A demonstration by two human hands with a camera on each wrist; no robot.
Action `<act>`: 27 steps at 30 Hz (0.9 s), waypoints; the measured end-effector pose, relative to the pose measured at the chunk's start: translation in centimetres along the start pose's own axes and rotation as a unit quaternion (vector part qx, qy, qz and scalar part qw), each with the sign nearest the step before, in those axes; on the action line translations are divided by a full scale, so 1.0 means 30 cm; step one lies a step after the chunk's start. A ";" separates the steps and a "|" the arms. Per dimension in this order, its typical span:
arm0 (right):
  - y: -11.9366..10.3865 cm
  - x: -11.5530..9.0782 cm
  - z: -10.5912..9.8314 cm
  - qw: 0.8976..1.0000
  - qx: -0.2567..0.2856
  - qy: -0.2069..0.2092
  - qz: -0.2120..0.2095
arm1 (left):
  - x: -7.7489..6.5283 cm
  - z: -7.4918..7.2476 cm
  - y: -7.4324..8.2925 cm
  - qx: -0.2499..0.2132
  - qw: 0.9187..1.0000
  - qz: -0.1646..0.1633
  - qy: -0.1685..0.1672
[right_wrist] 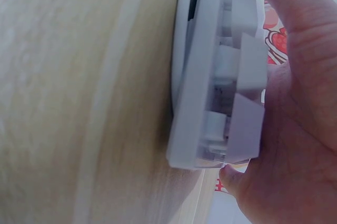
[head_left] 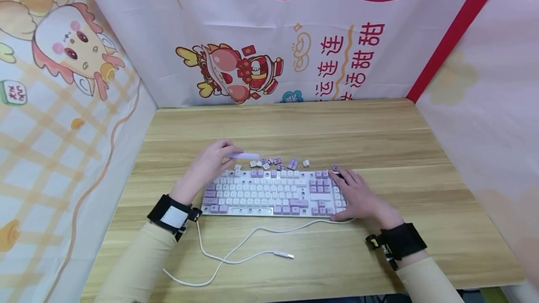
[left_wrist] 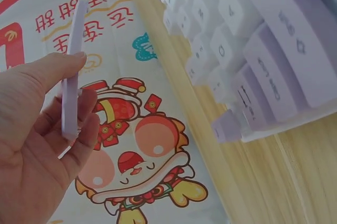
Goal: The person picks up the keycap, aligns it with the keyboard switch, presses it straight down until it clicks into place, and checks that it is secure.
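A white keyboard (head_left: 269,188) with white and lavender keycaps lies on the wooden table, several of its switches bare. My left hand (head_left: 210,165) is raised over the keyboard's back left corner, pinching a long lavender spacebar keycap (head_left: 248,156) between thumb and fingers. In the left wrist view this keycap (left_wrist: 72,76) stands on edge in the fingers, away from the keyboard. Across the keyboard's right end, my right hand (head_left: 360,195) grips it, thumb at the front edge and fingers by the back edge. The right wrist view shows that hand (right_wrist: 295,92) close against the keys.
Loose keycaps (head_left: 292,164) are scattered along the keyboard's back edge. A white cable (head_left: 257,229) loops over the table in front, its USB plug (head_left: 283,254) lying near the middle. Printed cloth walls (head_left: 269,27) enclose the back and sides.
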State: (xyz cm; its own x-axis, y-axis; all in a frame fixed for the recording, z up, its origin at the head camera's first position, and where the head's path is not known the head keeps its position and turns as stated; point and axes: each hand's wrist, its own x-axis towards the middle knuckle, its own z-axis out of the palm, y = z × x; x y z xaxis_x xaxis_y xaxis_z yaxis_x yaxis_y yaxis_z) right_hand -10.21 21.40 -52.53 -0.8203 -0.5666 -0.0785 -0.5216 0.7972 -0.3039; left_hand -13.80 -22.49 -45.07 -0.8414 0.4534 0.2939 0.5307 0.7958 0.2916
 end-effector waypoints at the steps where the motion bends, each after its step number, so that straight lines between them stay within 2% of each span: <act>1: 0.000 0.000 0.000 1.000 0.000 -0.001 0.000 | -0.004 0.000 0.006 -0.002 1.000 0.000 -0.004; 8: -0.003 -0.001 -0.003 1.000 -0.002 -0.004 -0.002 | -0.022 0.001 0.058 0.003 0.999 -0.003 -0.040; 14: -0.002 0.006 -0.003 1.000 0.003 -0.012 0.004 | -0.044 0.009 0.110 -0.004 0.994 -0.015 -0.112; 18: -0.002 0.008 -0.003 1.000 0.007 -0.020 0.009 | -0.064 0.028 0.135 -0.017 0.988 -0.007 -0.151; 27: 0.000 0.005 -0.003 1.000 0.009 -0.014 0.005 | -0.107 0.065 0.165 -0.024 0.984 0.033 -0.175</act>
State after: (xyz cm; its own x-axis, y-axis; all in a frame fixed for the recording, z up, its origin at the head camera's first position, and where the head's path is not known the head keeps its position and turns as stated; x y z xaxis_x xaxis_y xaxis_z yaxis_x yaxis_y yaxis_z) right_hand -10.35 21.34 -52.46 -0.8182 -0.5646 -0.1083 -0.5093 0.7992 -0.3191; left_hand -8.67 -19.24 -46.35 -0.7838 0.6208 -0.0160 0.5825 0.7440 0.3274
